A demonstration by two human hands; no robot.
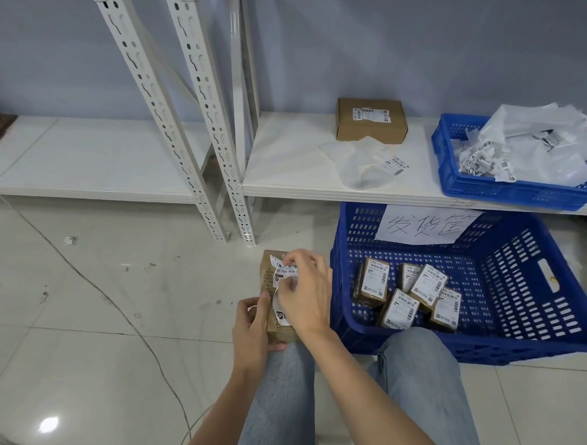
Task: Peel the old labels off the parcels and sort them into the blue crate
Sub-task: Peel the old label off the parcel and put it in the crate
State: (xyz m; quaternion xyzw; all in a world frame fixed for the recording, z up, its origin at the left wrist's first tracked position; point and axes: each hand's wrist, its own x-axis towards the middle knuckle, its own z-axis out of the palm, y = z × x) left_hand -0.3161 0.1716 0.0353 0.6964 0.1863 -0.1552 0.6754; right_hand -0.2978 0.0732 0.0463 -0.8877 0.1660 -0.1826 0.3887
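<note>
A small brown cardboard parcel point(270, 282) stands on end over my knee. My left hand point(251, 324) grips its lower end. My right hand point(305, 290) pinches the white printed label point(285, 272) on the parcel's face; the label curls away from the cardboard at its lower part. To the right, on the floor, stands a large blue crate point(534, 300) with a handwritten paper sign on its back wall. Several small labelled parcels point(406, 294) lie inside it.
A low white shelf point(288, 155) carries a bigger brown box point(371, 120), a clear plastic bag with a loose label point(362, 164), and a smaller blue basket point(472, 186) full of torn labels and plastic. White slotted uprights point(201, 134) stand left. A thin cable point(120, 312) crosses the tiled floor.
</note>
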